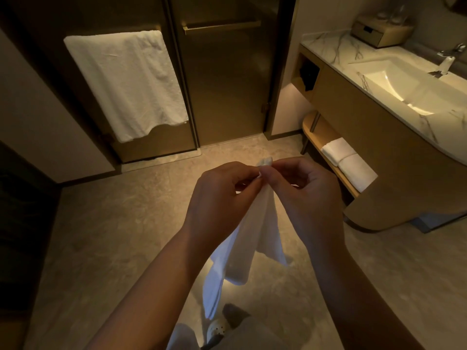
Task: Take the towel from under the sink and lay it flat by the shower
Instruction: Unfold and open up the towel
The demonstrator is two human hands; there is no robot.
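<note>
A white towel hangs down in folds over the floor at the middle of the head view. My left hand and my right hand both pinch its top edge, fingertips close together. The cloth's lower end drops toward my feet. The shower's glass doors stand straight ahead, shut. The sink and its cabinet are on the right, with a low shelf beneath.
Two folded white towels lie on the low shelf. Another white towel hangs on the left door's bar. A wooden box sits on the marble counter by the tap. Bare stone floor spreads before the doors.
</note>
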